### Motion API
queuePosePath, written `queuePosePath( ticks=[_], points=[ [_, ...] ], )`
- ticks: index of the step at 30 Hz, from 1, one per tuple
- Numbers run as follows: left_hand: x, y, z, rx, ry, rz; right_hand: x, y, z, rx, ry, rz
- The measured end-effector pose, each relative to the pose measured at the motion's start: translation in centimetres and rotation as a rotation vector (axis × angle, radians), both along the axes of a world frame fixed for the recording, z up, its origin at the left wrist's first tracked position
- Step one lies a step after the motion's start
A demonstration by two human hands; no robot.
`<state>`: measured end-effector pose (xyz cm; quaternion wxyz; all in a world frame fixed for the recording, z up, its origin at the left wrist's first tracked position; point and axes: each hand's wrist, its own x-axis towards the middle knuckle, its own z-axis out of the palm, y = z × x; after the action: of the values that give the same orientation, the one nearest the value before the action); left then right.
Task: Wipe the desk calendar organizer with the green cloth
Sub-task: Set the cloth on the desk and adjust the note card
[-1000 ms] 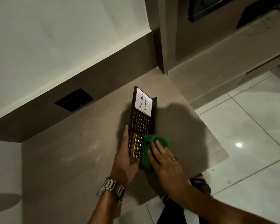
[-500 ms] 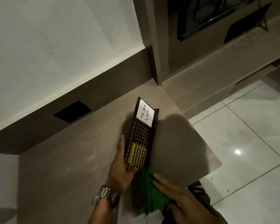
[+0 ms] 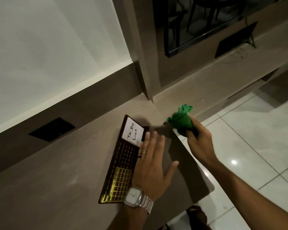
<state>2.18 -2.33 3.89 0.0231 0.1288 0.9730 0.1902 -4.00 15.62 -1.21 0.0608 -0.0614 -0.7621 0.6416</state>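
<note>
The right hand bunches the soft green cloth at two o'clock of the stiff desk calendar organizer on the bench; left hand fingers spread flat, holding nothing

A home living room or study corner.
Built-in wood-grain desk against a white wall, glossy floor tiles, wall-mounted television above a low shelf.
</note>
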Motion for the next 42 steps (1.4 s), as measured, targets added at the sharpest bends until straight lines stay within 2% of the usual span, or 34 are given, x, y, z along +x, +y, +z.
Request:
queuePosePath(
  ticks=[5,9,14,17,22,27,31,35,42],
  points=[
    [-2.0,1.2,-6.5,-0.223,-0.180,-0.111,-6.0,0.3,-4.2,0.470,0.059,0.073],
    [-2.5,1.0,-9.1,-0.254,-0.173,-0.115,-9.9,-0.6,-6.3,0.734,0.058,0.162],
    [-2.0,1.1,-10.3,-0.265,-0.127,-0.104,-11.4,-0.7,-9.4,1.059,0.027,0.386],
    [-2.0,1.1,-10.4,-0.274,-0.110,-0.096,-11.0,-0.3,-10.8,1.160,0.069,0.449],
    [-2.0,1.1,-10.3,-0.280,-0.108,-0.105,-11.2,-0.2,-9.8,1.088,0.072,0.453],
    [-2.2,1.0,-9.7,-0.269,-0.163,-0.113,-9.3,-1.8,-4.7,0.690,0.115,0.294],
    [-2.0,0.6,-7.2,-0.354,-0.161,-0.153,-8.2,-7.0,0.8,0.454,0.222,0.517],
    [-1.6,-0.7,-3.3,-0.455,-0.064,-0.161,-8.8,-10.9,4.5,0.224,0.029,0.675],
    [0.6,-7.7,1.5,-0.479,0.024,0.060,-8.4,-11.7,6.5,0.159,-0.039,0.641]
  ],
)
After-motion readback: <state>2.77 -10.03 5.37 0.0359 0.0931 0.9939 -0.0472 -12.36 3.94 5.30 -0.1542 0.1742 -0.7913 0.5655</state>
